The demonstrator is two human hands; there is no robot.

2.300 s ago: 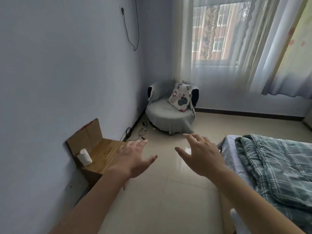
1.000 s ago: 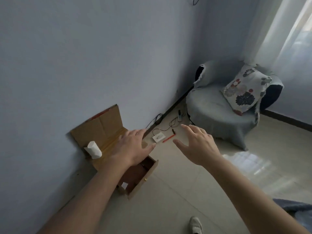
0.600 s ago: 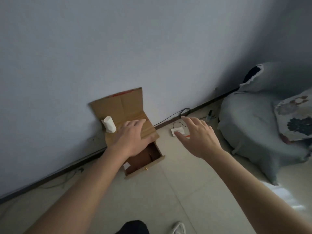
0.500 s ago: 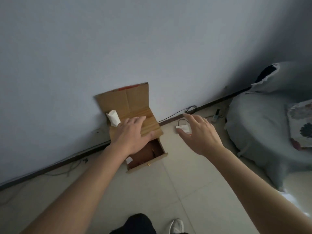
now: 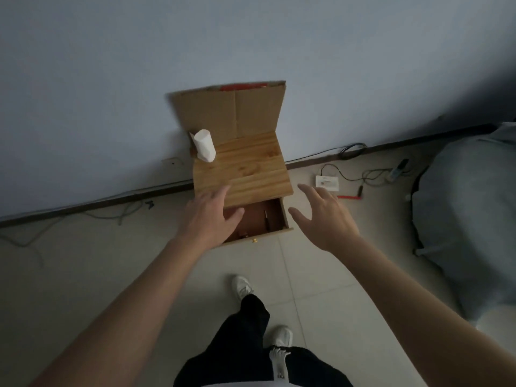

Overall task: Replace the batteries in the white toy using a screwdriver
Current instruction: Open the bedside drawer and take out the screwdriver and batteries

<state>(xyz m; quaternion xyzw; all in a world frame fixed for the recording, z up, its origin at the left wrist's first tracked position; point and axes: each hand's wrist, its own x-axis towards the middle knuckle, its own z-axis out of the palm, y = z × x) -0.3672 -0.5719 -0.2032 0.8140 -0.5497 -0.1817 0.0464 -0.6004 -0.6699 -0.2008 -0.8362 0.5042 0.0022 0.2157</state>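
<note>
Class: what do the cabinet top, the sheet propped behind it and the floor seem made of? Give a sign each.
Cabinet top: likely varnished wood, grain stripes. Sheet: plain cardboard, brown, creased. Floor: probably glazed tile, pale with grout lines.

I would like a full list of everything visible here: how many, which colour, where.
wooden cabinet: one, light brown, against the wall, drawer pulled open
cardboard sheet: one, brown, upright behind the cabinet, against the wall
white roll: one, white, back left corner of the cabinet top
slim dark item: one, inside the drawer, too dim to identify
white box: one, on the floor right of the cabinet
red stick: one, on the floor beside the white box
cables: several, dark, on the floor by the wall
covered chair: one, grey, far right
shoes: two, white, on the floor
left hand: one, open, above the drawer's left part
right hand: one, open, right of the drawer, holding nothing
</note>
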